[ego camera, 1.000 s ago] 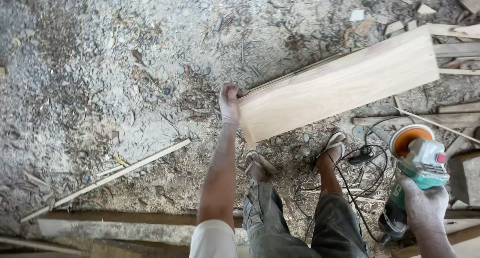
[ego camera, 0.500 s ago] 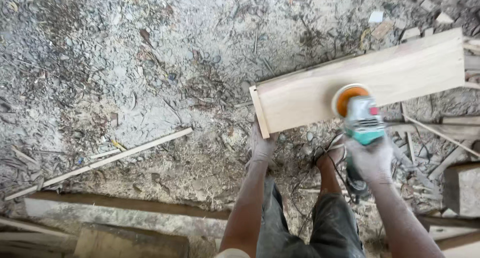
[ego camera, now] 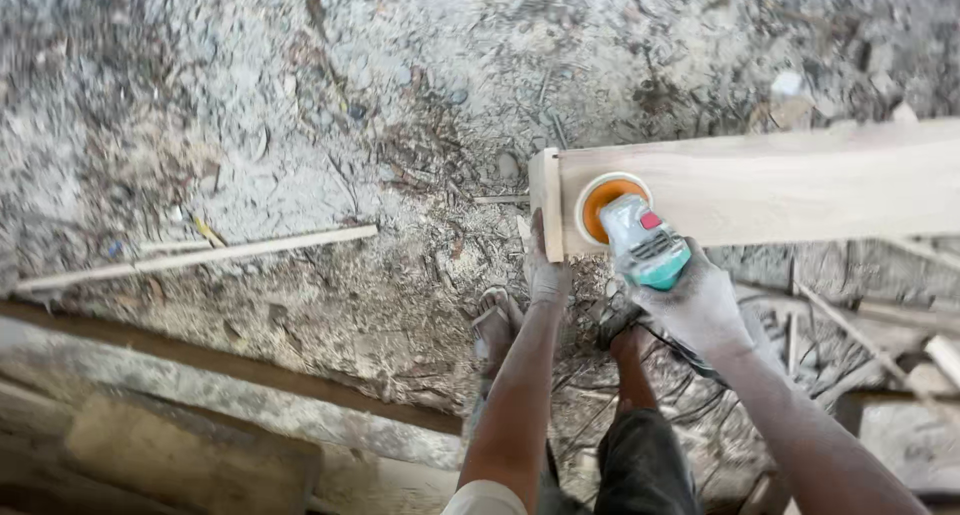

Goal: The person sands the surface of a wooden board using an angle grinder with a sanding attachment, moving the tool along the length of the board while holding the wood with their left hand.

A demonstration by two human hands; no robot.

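Left hand (ego camera: 546, 265) grips the near corner of the pale wooden plank (ego camera: 780, 185) at its left end. Right hand (ego camera: 695, 300) is clenched around a green angle grinder (ego camera: 640, 240), orange disc (ego camera: 603, 203) on the plank's face. Ground: sawdust, 1 thin wood strip (ego camera: 200, 255).
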